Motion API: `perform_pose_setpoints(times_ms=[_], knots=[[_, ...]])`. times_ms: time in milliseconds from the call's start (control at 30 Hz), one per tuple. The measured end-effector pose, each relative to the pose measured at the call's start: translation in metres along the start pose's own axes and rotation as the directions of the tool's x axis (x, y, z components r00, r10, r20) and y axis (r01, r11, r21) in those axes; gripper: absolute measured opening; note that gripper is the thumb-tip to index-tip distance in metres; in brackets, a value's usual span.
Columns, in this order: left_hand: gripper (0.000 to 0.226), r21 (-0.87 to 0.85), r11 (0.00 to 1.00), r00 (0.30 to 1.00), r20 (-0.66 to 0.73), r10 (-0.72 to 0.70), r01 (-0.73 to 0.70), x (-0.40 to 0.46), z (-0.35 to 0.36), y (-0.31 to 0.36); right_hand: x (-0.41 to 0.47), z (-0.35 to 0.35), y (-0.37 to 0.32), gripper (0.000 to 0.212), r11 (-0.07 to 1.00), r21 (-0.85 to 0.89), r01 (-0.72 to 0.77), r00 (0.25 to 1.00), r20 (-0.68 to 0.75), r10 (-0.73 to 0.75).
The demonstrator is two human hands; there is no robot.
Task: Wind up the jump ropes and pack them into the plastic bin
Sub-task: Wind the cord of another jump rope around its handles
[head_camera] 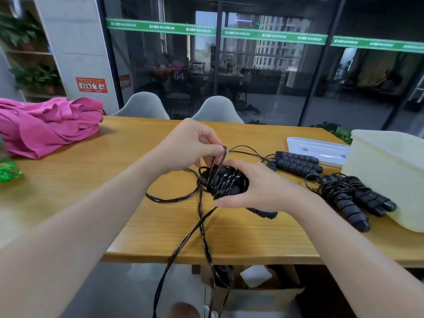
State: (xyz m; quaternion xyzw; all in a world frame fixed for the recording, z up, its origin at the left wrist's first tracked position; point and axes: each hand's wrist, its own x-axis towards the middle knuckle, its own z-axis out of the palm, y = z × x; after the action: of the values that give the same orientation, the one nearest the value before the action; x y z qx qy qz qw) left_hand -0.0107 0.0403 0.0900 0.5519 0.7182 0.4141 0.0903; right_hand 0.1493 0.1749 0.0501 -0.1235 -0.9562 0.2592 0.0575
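Glossy cord [183, 245] — smooth wooden table [128, 154]

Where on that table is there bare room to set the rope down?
Bare wood lies between the pink cloth and the hands, and along the near edge of the table. It is crowded at right, where the wound ropes, handles, lid and plastic bin sit.

Two bare forearms — no sleeves, hands [190, 143] unadorned.

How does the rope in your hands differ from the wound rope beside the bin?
The held rope is half wound, with cord trailing off the table edge; the wound rope has no trailing cord. The hands grip the held rope, while the wound rope lies untouched against the bin. Both are black with ribbed handles.
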Motion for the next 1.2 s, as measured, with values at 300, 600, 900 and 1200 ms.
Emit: perform_pose_setpoints(times_ms=[300,600,900,1200], knots=[[0.018,-0.411,0.851,0.938,0.255,-0.237,0.327,0.011,0.032,-0.007,-0.008,-0.002,0.022,0.119,0.998,-0.016,-0.057,0.986,-0.156,0.054],[0.035,-0.594,0.665,0.877,0.429,-0.215,0.453,0.018,0.065,0.007,-0.033,-0.005,0.049,0.089,0.998,-0.050,0.042,0.944,-0.326,-0.056],[0.027,-0.281,0.931,0.968,0.155,-0.196,0.234,0.023,0.093,0.030,-0.060,-0.018,0.083,0.093,0.959,0.239,-0.154,0.882,-0.403,0.242],[0.033,-0.310,0.948,0.996,0.083,-0.042,0.066,0.030,0.131,0.053,-0.089,-0.021,0.087,0.117,0.958,0.278,-0.073,0.901,-0.393,0.183]])
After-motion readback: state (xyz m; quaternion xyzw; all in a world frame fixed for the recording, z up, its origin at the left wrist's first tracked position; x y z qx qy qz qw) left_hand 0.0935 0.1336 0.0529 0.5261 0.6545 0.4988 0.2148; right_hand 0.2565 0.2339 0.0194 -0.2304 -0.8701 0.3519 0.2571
